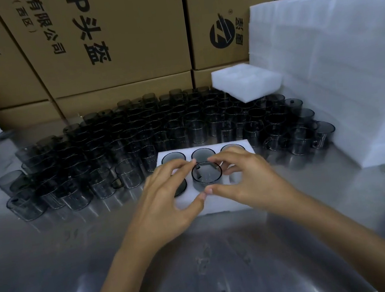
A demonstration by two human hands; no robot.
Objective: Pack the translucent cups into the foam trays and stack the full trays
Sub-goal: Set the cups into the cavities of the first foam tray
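Note:
A white foam tray point(218, 205) lies on the steel table just in front of me. Its back row holds three smoky translucent cups point(173, 157). A fourth cup sits in the front left pocket, half hidden under my left hand point(166, 198). One more cup point(206, 173) stands partly sunk in the front middle pocket. Both hands ring it: my left hand pinches its left rim with thumb and fingers, and my right hand point(247, 180) pinches the right rim. The front right pocket point(236, 177) looks empty.
Several dozen loose dark cups point(136, 133) crowd the table behind and beside the tray. An empty foam tray point(247, 84) rests on top of them at back right. A tall stack of foam point(338, 72) stands right, more foam at left, cardboard boxes point(111, 39) behind.

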